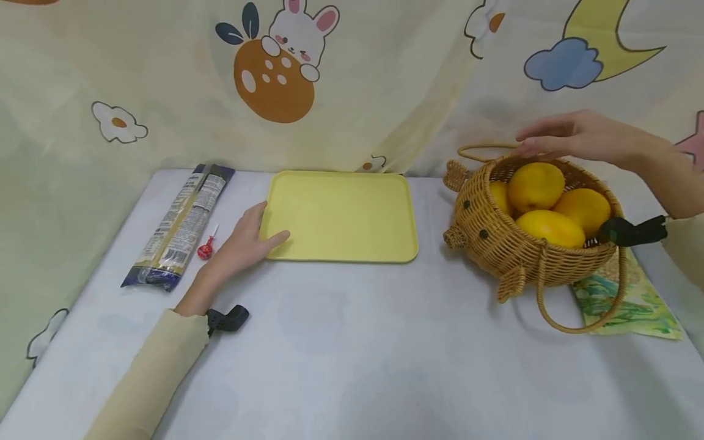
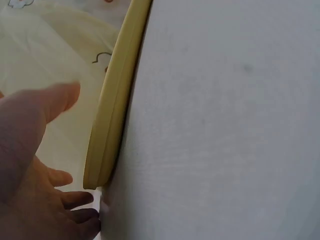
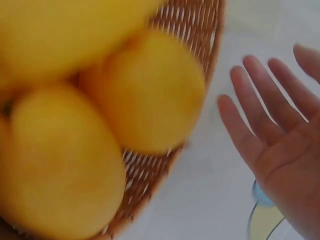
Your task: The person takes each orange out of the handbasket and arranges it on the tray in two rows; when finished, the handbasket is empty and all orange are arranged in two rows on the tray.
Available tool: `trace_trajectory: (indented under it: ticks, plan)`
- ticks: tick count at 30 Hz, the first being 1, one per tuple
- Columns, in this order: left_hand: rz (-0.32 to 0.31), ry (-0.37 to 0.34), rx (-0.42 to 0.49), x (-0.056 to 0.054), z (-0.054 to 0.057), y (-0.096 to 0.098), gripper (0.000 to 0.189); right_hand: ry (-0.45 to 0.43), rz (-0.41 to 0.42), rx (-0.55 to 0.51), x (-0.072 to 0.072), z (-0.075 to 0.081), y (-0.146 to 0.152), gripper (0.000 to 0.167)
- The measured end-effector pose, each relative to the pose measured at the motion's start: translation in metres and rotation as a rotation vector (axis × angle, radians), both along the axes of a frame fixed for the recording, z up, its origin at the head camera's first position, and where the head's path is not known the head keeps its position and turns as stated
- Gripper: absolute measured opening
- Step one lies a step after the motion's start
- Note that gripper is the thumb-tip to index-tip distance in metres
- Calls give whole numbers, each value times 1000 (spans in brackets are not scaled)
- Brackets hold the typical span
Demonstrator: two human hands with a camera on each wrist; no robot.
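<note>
At the left end of the yellow tray (image 1: 341, 217), my left hand (image 1: 247, 238) has its fingers along the short side and its thumb over the near corner. In the left wrist view the thumb (image 2: 62, 100) stands apart from the tray's rim (image 2: 112, 105). My right hand (image 1: 583, 139) is above the far rim of a wicker basket (image 1: 495, 244) shaped like an animal's head. Several yellow fruits (image 1: 536, 186) fill the basket. The right wrist view shows the right palm (image 3: 295, 160) with extended fingers and nothing in it, beside the basket.
A long printed packet (image 1: 178, 226) lies at the left, with a red-wrapped lollipop (image 1: 206, 247) between it and the left hand. Partly under the basket is a green and yellow patterned packet (image 1: 632, 299). A cartoon-print curtain (image 1: 385, 79) hangs behind the white table (image 1: 352, 354).
</note>
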State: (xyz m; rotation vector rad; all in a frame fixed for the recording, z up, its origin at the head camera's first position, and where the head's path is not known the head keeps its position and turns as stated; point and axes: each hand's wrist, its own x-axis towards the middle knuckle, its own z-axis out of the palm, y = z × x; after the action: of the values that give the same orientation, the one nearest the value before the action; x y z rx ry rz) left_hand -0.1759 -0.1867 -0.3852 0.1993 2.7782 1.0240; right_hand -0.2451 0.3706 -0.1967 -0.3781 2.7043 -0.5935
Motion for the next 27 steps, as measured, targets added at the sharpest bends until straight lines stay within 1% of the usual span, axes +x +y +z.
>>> trace_trajectory:
  ticks: [3,5,8,12,14,17,19,20,21,25,27]
  plan:
    - [-29,-70,-2,-2,-4,-1,107,-25,40,56,-10,-1,17,45]
    - [-40,-100,-4,-2,-5,-2,110,-33,65,61,-15,-2,27,43]
    - [-58,-91,-20,-3,-8,-3,111,-34,76,56,-20,0,35,41]
    - [-81,-59,-43,-4,-10,-4,114,-26,79,30,-24,0,38,39]
    - [-86,-56,-52,-4,-11,-4,115,-14,80,-20,-24,-2,41,37]
    - [-97,-28,-52,-3,-10,-3,115,3,95,-153,-24,-7,51,36]
    - [-101,-9,-48,-3,-10,-3,115,-2,96,-217,-24,-10,55,36]
    - [-104,1,-49,-3,-11,-2,115,-15,96,-230,-24,-12,56,36]
    - [-104,5,-49,-3,-11,-2,115,-35,100,-220,-23,-14,56,37]
    - [-102,2,-51,-3,-10,-3,115,-144,115,-109,-19,-22,51,40]
    - [-103,-10,-54,-2,-10,-3,115,-206,127,-85,-18,-27,47,42]
